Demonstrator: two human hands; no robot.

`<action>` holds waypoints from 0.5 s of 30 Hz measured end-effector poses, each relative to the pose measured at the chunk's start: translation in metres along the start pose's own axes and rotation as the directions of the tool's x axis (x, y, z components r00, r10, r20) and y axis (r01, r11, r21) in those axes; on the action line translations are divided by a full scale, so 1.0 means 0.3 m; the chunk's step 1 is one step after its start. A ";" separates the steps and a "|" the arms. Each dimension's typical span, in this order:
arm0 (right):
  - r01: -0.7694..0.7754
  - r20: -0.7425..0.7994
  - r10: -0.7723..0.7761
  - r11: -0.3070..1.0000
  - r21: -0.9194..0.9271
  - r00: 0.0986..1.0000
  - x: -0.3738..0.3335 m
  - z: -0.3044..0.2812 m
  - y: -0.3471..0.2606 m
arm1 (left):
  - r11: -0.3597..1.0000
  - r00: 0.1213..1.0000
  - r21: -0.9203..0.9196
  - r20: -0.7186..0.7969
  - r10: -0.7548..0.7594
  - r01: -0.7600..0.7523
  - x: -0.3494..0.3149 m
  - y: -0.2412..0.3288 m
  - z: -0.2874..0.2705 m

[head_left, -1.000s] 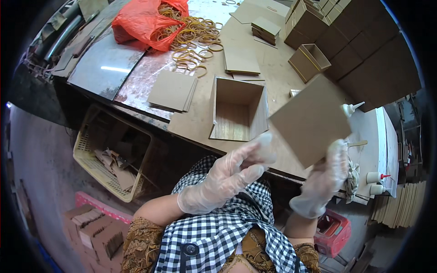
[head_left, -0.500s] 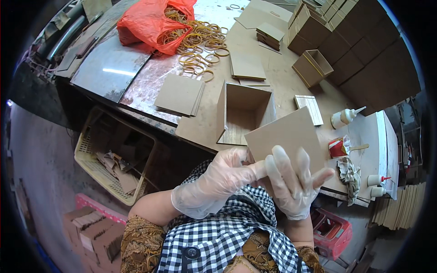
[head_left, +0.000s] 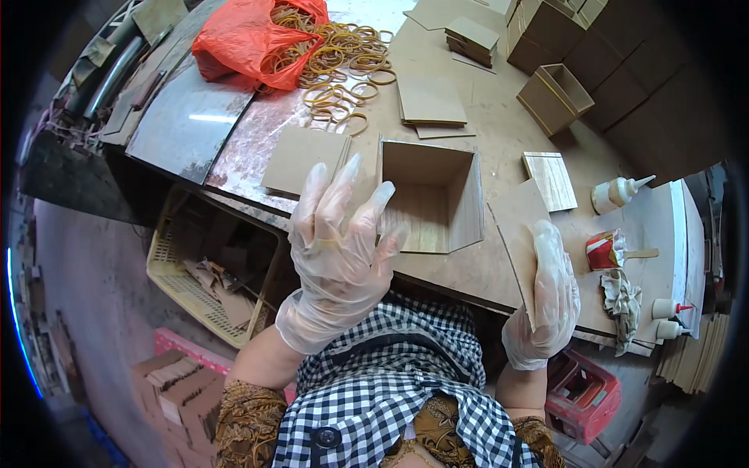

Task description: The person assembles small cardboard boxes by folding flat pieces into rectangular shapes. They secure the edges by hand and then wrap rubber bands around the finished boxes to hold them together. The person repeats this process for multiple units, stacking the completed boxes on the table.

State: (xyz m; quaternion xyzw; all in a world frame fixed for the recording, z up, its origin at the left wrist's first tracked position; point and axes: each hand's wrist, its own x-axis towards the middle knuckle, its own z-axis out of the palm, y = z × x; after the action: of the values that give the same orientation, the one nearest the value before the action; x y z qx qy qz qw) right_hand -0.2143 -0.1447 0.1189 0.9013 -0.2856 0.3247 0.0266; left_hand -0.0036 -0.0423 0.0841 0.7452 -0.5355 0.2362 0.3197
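Observation:
A square box (head_left: 437, 242) without a lid lies in front of me at the table's near edge, its hollow inside showing. My left hand (head_left: 335, 242), in a clear glove, is raised at the box's left side with fingers spread and nothing in them. Whether its fingertips touch the box I cannot tell. My right hand (head_left: 552, 292), gloved too, grips a thin brown fibreboard panel (head_left: 515, 226), which stands tilted nearly edge-on right of the box. Behind my left fingers lies a small stack of square panels (head_left: 300, 152).
Rubber bands (head_left: 351, 58) spill from a red plastic bag (head_left: 242, 47). A panel stack (head_left: 433, 101), another box (head_left: 554, 97), a glue bottle (head_left: 620, 193), a red tub (head_left: 601, 251) and a rag (head_left: 620, 300) lie around. A yellow basket (head_left: 183, 292) with scraps stands below the table.
My left hand has let go of the panel and moved left and up, its fingers now spread. My right hand has carried the panel right and turned it nearly edge-on.

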 end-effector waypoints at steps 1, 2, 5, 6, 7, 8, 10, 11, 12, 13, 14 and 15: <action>-0.001 0.009 0.001 1.000 0.000 1.000 -0.001 0.003 0.005 | 1.000 1.000 -0.007 -0.020 0.005 -0.005 0.001 -0.001 0.010; -0.002 0.017 0.002 1.000 0.001 1.000 -0.002 0.008 0.010 | 1.000 0.999 -0.013 -0.041 0.010 -0.011 0.001 -0.005 0.020; 0.015 -0.042 -0.013 0.999 0.050 0.999 -0.016 0.030 0.039 | 0.997 0.991 -0.005 -0.112 0.075 -0.076 -0.001 -0.018 0.054; 0.010 -0.033 -0.009 0.999 0.043 0.999 -0.012 0.031 0.037 | 0.996 0.992 -0.033 -0.106 0.075 -0.079 0.002 -0.019 0.051; 0.005 -0.025 -0.005 0.999 0.036 1.000 -0.003 0.029 0.032 | 0.995 0.992 -0.061 -0.099 0.076 -0.083 0.007 -0.022 0.044; 0.000 -0.016 0.000 1.000 0.029 1.000 0.004 0.028 0.027 | 0.992 0.993 -0.090 -0.093 0.077 -0.086 0.011 -0.025 0.037; 0.008 -0.008 -0.007 0.999 0.041 1.000 0.021 0.031 0.020 | 0.978 0.999 -0.207 -0.049 -0.010 -0.001 0.013 -0.034 0.025; 0.011 -0.004 -0.011 0.999 0.047 1.000 0.027 0.035 0.018 | 0.964 0.998 -0.263 -0.023 -0.051 0.043 0.012 -0.038 0.022; 0.050 -0.047 -0.046 0.996 0.073 0.998 0.029 0.043 0.024 | 0.932 0.992 -0.353 -0.055 -0.115 0.088 0.013 -0.042 0.027; 0.089 -0.090 -0.080 0.991 0.097 0.993 0.027 0.056 0.032 | 0.889 0.980 -0.441 -0.081 -0.180 0.127 0.016 -0.051 0.037; 0.129 -0.134 -0.113 0.984 0.121 0.985 0.030 0.065 0.036 | 0.836 0.964 -0.526 -0.100 -0.247 0.160 0.017 -0.057 0.041; 0.130 -0.141 -0.112 0.983 0.129 0.984 0.041 0.070 0.036 | 0.772 0.935 -0.589 -0.075 -0.346 0.239 0.019 -0.056 0.036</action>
State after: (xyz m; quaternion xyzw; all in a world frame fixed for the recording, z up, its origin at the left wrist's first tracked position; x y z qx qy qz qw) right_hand -0.2005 -0.1648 0.1082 0.8930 -0.2046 0.4008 0.0029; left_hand 0.0143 -0.0502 0.0768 0.6648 -0.4275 0.0779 0.6077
